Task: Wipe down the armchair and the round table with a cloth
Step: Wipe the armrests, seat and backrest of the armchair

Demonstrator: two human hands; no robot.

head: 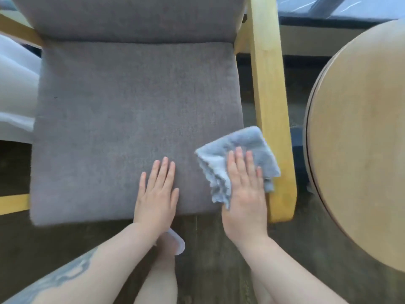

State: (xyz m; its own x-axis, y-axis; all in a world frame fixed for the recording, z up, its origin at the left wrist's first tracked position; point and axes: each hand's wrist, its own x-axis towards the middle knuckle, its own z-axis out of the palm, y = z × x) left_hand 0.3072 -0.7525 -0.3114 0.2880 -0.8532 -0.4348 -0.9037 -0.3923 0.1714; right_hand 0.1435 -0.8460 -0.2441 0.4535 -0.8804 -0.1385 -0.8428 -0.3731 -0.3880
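The armchair has a grey seat cushion [122,119] and pale yellow wooden arms [269,88]. A folded light blue cloth [243,148] lies on the cushion's front right corner, partly over the right arm. My right hand [245,189] presses flat on the cloth with straight fingers. Flat on the bare cushion just left of the cloth lies my left hand [157,189], fingers straight and holding nothing. The round wooden table [359,132] stands to the right of the chair.
A dark carpet floor [208,270] runs under the chair and table. White fabric [15,95] hangs at the left edge. My leg and a pale slipper [177,242] are below the seat's front edge. A window sill [328,12] lies behind.
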